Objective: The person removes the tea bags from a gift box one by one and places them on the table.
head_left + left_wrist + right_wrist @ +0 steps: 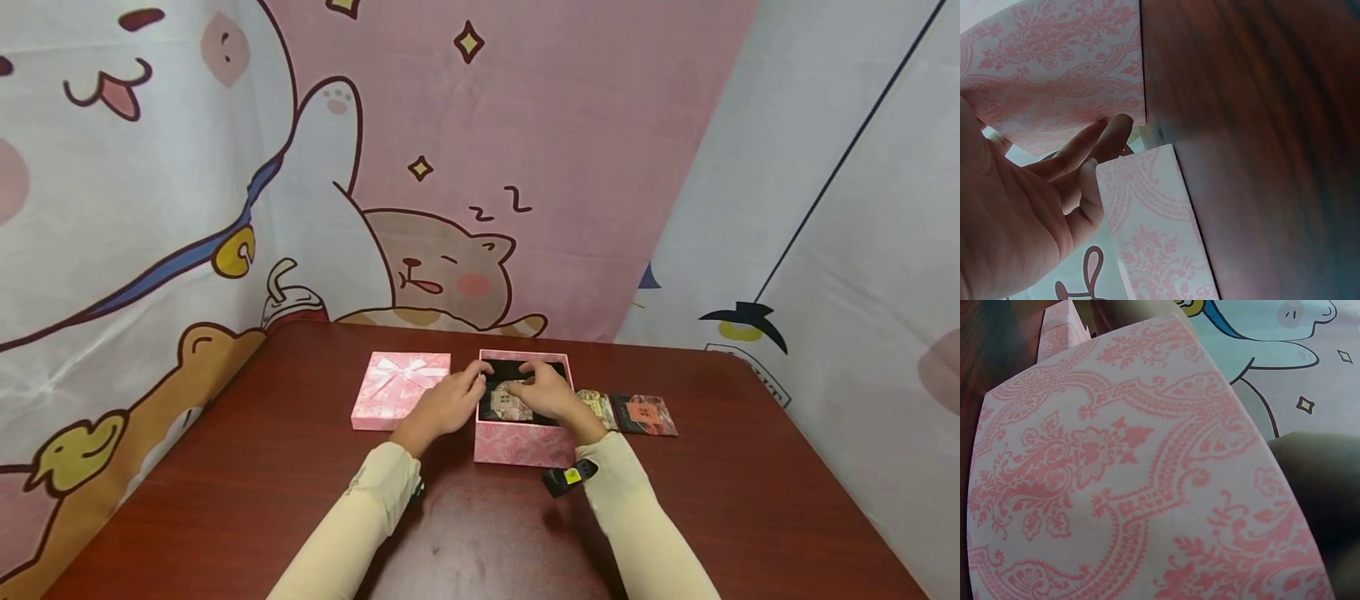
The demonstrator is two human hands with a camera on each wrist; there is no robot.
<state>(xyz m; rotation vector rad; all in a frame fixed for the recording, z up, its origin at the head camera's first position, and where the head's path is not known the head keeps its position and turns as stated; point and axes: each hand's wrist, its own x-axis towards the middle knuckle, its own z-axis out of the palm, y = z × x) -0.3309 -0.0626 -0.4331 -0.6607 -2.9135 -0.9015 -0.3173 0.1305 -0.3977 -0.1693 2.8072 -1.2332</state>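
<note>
A pink patterned box (pixel 517 446) stands uncovered on the table, its inside dark. In it lies a flat, square, printed packet (pixel 507 407) with a house-like picture. My left hand (pixel 447 404) grips the box's left wall near the back; in the left wrist view several fingers of that hand (pixel 1022 200) lie along the outside. My right hand (pixel 553 393) reaches over the right wall into the box, thumb at the packet and fingers spread beyond it toward the back. The box wall (pixel 1104 456) hides its fingertips in the right wrist view.
Left of the box lies its pink lid (pixel 382 404) with a white ribbon bow. To the right are a yellowish printed packet (pixel 597 407) and a dark one with an orange patch (pixel 647 414). A printed cloth (pixel 585 167) hangs behind the table.
</note>
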